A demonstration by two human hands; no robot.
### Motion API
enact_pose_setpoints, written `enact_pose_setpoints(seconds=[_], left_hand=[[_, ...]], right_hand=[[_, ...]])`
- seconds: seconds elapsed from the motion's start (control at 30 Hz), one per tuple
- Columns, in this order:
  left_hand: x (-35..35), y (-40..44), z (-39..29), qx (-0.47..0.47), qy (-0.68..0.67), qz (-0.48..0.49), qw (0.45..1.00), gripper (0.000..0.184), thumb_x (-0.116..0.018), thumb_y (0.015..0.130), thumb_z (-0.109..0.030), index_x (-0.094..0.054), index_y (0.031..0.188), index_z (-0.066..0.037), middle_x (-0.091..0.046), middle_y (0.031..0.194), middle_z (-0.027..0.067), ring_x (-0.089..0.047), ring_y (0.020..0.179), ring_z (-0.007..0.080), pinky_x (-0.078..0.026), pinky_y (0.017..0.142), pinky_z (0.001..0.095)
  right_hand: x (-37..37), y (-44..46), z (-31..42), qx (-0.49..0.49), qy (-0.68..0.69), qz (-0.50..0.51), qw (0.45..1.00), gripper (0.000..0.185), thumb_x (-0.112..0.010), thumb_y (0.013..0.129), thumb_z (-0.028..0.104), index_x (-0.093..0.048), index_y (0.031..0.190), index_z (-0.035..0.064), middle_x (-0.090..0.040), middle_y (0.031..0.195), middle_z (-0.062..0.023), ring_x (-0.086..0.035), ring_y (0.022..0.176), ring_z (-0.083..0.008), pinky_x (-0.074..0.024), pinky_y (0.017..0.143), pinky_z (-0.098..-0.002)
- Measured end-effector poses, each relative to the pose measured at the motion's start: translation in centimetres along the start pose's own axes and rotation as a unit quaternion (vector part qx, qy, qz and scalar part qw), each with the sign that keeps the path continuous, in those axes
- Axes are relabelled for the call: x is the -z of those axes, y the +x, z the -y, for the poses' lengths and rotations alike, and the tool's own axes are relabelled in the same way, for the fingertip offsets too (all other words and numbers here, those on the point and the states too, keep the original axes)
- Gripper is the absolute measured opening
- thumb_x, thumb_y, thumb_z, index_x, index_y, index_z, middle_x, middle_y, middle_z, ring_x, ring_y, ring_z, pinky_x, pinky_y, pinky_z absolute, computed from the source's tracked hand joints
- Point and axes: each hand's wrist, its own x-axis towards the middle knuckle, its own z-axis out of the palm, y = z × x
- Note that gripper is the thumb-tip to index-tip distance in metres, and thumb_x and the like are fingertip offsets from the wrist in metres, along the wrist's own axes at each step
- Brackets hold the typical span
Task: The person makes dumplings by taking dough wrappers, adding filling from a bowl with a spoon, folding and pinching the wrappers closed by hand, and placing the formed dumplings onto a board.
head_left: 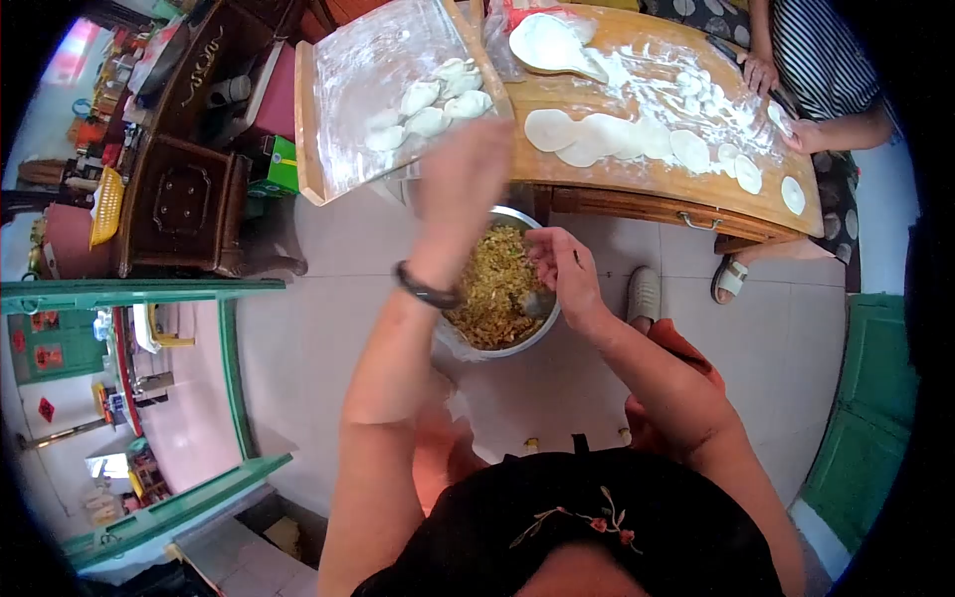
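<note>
My left hand [466,177], smeared by motion, is over the near right edge of a floured tray [348,75]. Close by on that tray lie several folded dumplings [428,121]; the blur hides whether the hand holds anything. My right hand [567,271] hangs at the upper right rim of a metal bowl [509,350], fingers loosely bent, thumb apart, with nothing visible in them. Chopped filling [487,284] fills the bowl, and a spoon [538,302] rests in it. Flat dough wrappers [597,139] lie overlapping on the wooden table beyond.
Across the floured wooden table [637,184], another person's hands [804,136] work with a rolling pin [784,102] and a wrapper. Dough pieces [701,95] and a white flour scoop [552,45] lie there. A dark wooden cabinet [184,199] stands left.
</note>
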Motion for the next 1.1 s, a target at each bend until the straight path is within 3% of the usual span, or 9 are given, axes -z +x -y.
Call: enact_pose_setpoints(seconds=[0.03,0.1,0.2,0.3,0.7,0.8,0.9,0.97,1.1], left_hand=[[-2.5,-0.1,-1.6,0.004,0.013,0.093,0.996,0.021,-0.058,0.082,-0.007,-0.063,0.102,-0.008,-0.064,0.098,0.0132,-0.062,0.087,0.0319,-0.050,0.074,0.0379],[-8.8,-0.1,0.1,-0.072,-0.044,0.104,0.991,0.031,-0.058,0.081,-0.007,-0.060,0.111,-0.008,-0.061,0.107,0.0139,-0.059,0.098,0.0312,-0.048,0.081,0.0409],[-14.1,0.7,3.8,-0.133,0.193,0.113,0.966,0.041,-0.059,0.080,-0.008,-0.054,0.120,-0.007,-0.054,0.117,0.0166,-0.054,0.108,0.0328,-0.043,0.089,0.0446],[-14.7,3.1,4.8,0.085,0.153,0.188,0.966,0.042,-0.057,0.083,-0.009,-0.050,0.123,-0.005,-0.048,0.124,0.0207,-0.051,0.111,0.0388,-0.042,0.094,0.0458],[-13.2,5.2,4.9,0.259,0.149,0.224,0.928,0.045,-0.081,0.063,-0.030,-0.065,0.096,-0.003,-0.064,0.101,0.0179,-0.059,0.100,0.0335,-0.049,0.084,0.0418],[-15.9,3.3,7.4,0.052,0.291,0.155,0.943,0.022,-0.074,0.069,-0.020,-0.068,0.085,-0.006,-0.064,0.092,0.0131,-0.061,0.093,0.0311,-0.049,0.078,0.0398],[-11.3,2.6,0.8,-0.097,0.351,0.186,0.913,0.005,-0.065,0.070,-0.012,-0.068,0.073,-0.009,-0.061,0.084,0.0095,-0.060,0.085,0.0276,-0.047,0.074,0.0369],[-11.0,0.8,1.1,-0.244,0.273,0.134,0.921,0.006,-0.061,0.067,-0.010,-0.063,0.062,-0.012,-0.059,0.077,0.0072,-0.060,0.080,0.0241,-0.046,0.071,0.0367],[-8.4,-1.1,-0.1,-0.315,0.255,0.116,0.907,0.008,-0.062,0.069,-0.013,-0.063,0.076,-0.014,-0.059,0.075,0.0041,-0.060,0.075,0.0231,-0.046,0.068,0.0342]], right_hand=[[0.1,0.0,-0.2,-0.004,0.020,-0.031,0.999,0.044,-0.034,0.101,0.038,-0.055,0.116,0.0020,-0.053,0.088,-0.0029,-0.046,0.073,-0.0101,-0.0420,0.067,-0.0246],[-0.2,-0.5,-0.7,-0.016,0.063,-0.093,0.994,0.048,-0.033,0.101,0.040,-0.050,0.122,0.0016,-0.054,0.096,-0.0056,-0.049,0.080,-0.0124,-0.0438,0.073,-0.0268],[0.3,-0.6,-2.0,-0.017,-0.020,-0.139,0.990,0.052,-0.030,0.101,0.043,-0.045,0.129,0.0019,-0.053,0.107,-0.0096,-0.050,0.093,-0.0173,-0.0429,0.085,-0.0313],[0.2,-0.9,-3.0,0.032,-0.098,-0.143,0.984,0.055,-0.028,0.101,0.045,-0.043,0.132,0.0014,-0.053,0.110,-0.0111,-0.050,0.100,-0.0220,-0.0395,0.093,-0.0341],[0.3,-1.3,-2.0,-0.081,-0.031,-0.002,0.996,0.050,-0.030,0.100,0.047,-0.056,0.115,0.0072,-0.058,0.097,-0.0018,-0.051,0.083,-0.0111,-0.0406,0.076,-0.0294],[0.5,-1.0,-2.4,-0.074,-0.060,-0.001,0.995,0.051,-0.029,0.100,0.046,-0.056,0.115,0.0052,-0.059,0.097,-0.0034,-0.052,0.082,-0.0151,-0.0416,0.078,-0.0312],[1.0,1.2,-7.2,0.083,-0.233,-0.146,0.958,0.055,-0.028,0.100,0.047,-0.056,0.114,0.0024,-0.059,0.094,-0.0057,-0.053,0.082,-0.0200,-0.0428,0.080,-0.0335],[0.3,0.7,-4.5,0.073,-0.269,-0.129,0.952,0.055,-0.025,0.101,0.040,-0.053,0.117,-0.0033,-0.055,0.100,-0.0273,-0.051,0.091,-0.0455,-0.0371,0.091,-0.0481],[0.0,0.0,-3.2,0.010,-0.274,-0.030,0.961,0.051,-0.031,0.100,0.040,-0.055,0.108,-0.0047,-0.060,0.092,-0.0238,-0.056,0.088,-0.0403,-0.0428,0.082,-0.0452]])
